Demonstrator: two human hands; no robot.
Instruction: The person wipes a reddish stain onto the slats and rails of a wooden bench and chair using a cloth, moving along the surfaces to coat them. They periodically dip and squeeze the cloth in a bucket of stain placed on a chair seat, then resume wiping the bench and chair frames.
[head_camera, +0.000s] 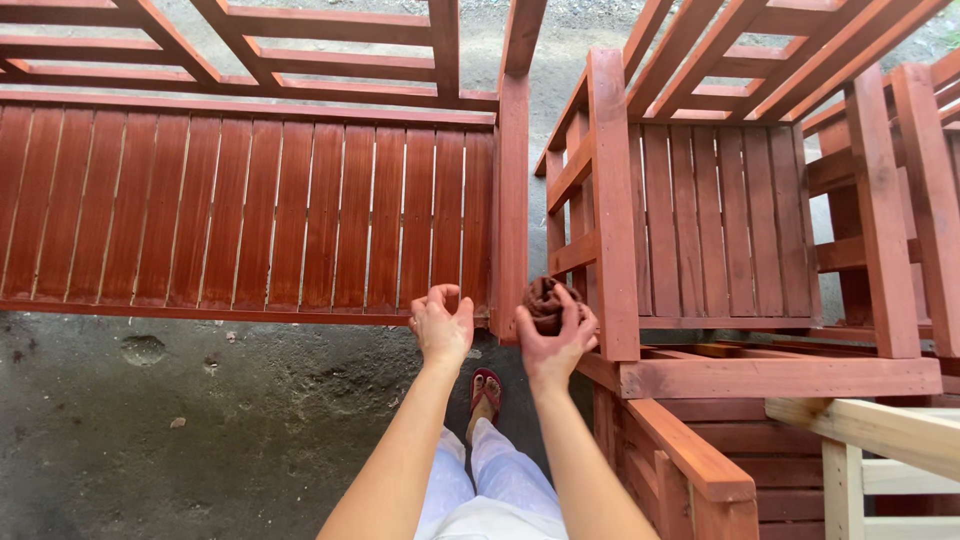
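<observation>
**Stained rag held beside slatted bench**

A bunched, dark red-brown cloth rag (546, 303) is gripped in the right hand (556, 340), its fingers (568, 312) curled closed around it, just beside the end post of the long red-stained slatted wooden bench (250, 215). The left hand (440, 325) is held empty, fingers loosely curled, near the bench's front edge. A red-stained wooden armchair (715, 230) stands to the right.

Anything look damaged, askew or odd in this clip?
One oddity: pale bare wood frame at lower right, unstained among the red-brown stained furniture. Right hand holds a stain-dark rag; left hand is empty. Nothing broken or spilled.
</observation>
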